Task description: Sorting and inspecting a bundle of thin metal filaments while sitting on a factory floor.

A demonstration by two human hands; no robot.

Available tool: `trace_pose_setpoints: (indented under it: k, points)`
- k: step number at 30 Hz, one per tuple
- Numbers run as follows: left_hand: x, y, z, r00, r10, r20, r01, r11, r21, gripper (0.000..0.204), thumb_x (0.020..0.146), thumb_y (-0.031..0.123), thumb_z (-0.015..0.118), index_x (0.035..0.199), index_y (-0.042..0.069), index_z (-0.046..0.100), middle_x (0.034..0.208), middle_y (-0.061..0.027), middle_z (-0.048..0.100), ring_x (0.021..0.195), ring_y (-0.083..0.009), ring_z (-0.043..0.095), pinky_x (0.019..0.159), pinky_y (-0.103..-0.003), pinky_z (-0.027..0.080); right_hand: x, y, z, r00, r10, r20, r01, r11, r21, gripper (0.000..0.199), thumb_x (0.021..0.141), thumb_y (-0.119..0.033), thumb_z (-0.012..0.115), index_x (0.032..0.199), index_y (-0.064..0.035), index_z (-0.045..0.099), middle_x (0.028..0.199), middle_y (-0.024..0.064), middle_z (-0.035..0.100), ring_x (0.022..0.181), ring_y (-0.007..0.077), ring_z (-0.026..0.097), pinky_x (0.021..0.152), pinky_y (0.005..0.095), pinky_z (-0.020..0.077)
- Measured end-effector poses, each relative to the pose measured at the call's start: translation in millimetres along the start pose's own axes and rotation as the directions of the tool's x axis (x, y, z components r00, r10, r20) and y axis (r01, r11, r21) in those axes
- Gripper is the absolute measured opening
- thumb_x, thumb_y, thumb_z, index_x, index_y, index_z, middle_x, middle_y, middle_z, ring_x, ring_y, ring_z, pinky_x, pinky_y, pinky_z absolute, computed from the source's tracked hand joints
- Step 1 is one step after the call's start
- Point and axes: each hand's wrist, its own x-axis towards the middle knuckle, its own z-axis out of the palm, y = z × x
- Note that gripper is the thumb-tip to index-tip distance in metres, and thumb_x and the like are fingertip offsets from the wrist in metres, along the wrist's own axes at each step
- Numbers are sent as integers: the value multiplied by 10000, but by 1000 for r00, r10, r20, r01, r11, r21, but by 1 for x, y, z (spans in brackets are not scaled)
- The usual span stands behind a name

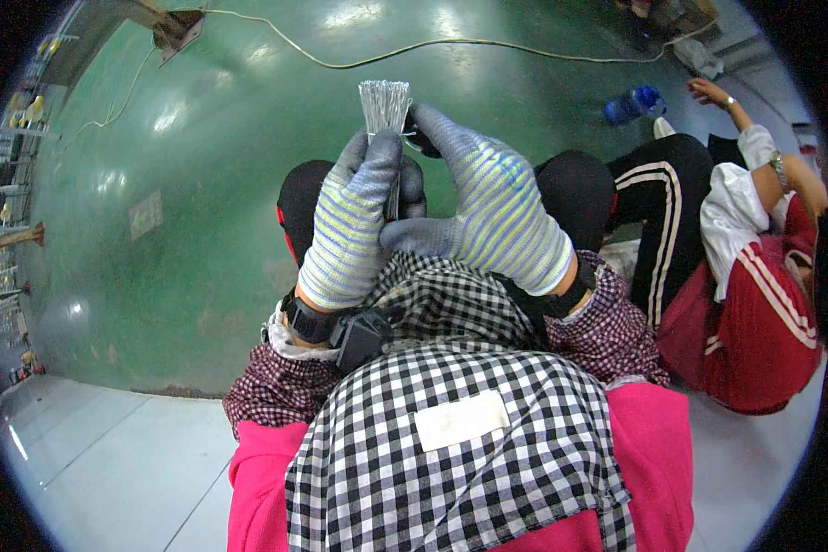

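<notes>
We are holding a bundle of thin metal wires (385,106) upright above our lap, in front of the green floor (202,202). Our left hand (354,225) is clenching around the lower part of the bundle, and our right hand (492,207) is pinching its side near the top. It seems we are aligning the ends; the next move is asking for a firm, even squeeze. The wires are looking stiff and shiny, while the knitted striped gloves are looking soft.
</notes>
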Motion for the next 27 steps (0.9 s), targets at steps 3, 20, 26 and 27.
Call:
trace_pose_setpoints:
  k: [3,20,26,27]
  points:
    - [-3,-3,-7,1000,16,3,-15,999,-39,384,969,423,581,1086,61,531,722,9,507,603,-81,490,532,-225,407,-2,0,7,1000,-7,11,7,1000,0,1039,624,-554,835,1362,67,447,1154,252,639,1077,362,647,921,405,511]
    - [10,-8,10,1000,29,-1,-29,999,24,404,967,439,578,1075,51,538,735,4,523,606,-64,479,527,-209,390,1,21,-20,995,37,94,-48,992,117,919,698,-476,829,1367,39,465,1167,217,644,1104,309,632,945,387,489]
    - [13,-10,29,998,-42,-40,43,999,24,351,986,450,527,1067,110,551,677,37,505,485,-61,453,416,-203,351,2,45,-32,987,159,-23,-141,930,340,677,764,-276,810,1301,21,524,1105,203,671,1009,305,670,879,371,524]
    - [15,-12,29,998,-44,-41,45,999,24,351,986,450,527,1067,110,551,677,37,505,485,-61,453,416,-203,351,2,49,-33,987,160,-23,-143,929,341,677,764,-276,810,1301,21,524,1105,203,671,1009,305,670,879,371,524]
